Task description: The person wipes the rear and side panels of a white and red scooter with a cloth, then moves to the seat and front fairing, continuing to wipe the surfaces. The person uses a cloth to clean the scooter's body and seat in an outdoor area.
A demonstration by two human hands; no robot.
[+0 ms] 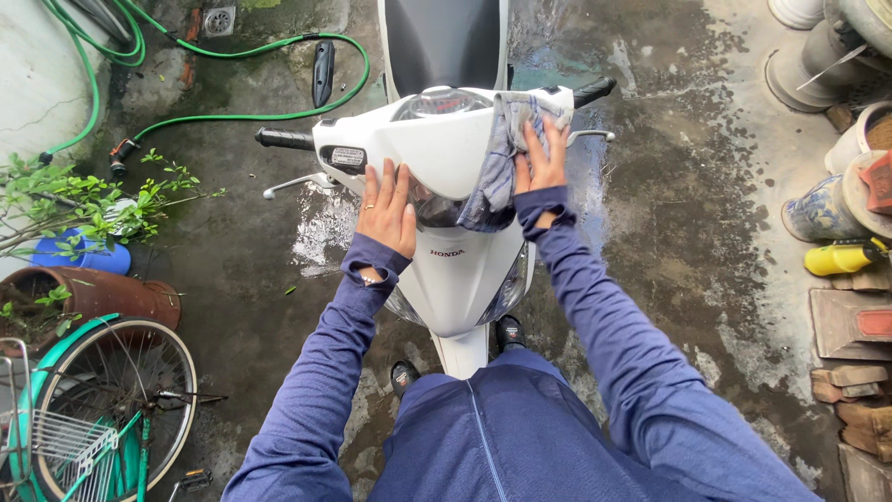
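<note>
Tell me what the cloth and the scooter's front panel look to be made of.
The cloth under the right hand looks like soft woven fabric, grey-blue and limp, hanging in folds. The front panel under the left hand looks like glossy white moulded plastic, smooth, with soft reflections.

A scooter (455, 270) in glossy white plastic, its headlamp cover smooth and clear, its seat (442, 42) matt black. A soft, crumpled grey-blue cloth (502, 163) drapes the front under the right hand (542, 158); the left hand (388, 209) lies flat on the shiny panel. Both sleeves are fine matt knit. The concrete floor (669, 204) is rough, wet and dark-stained. A smooth green rubber hose (279, 113) lies near its top-left corner.
</note>
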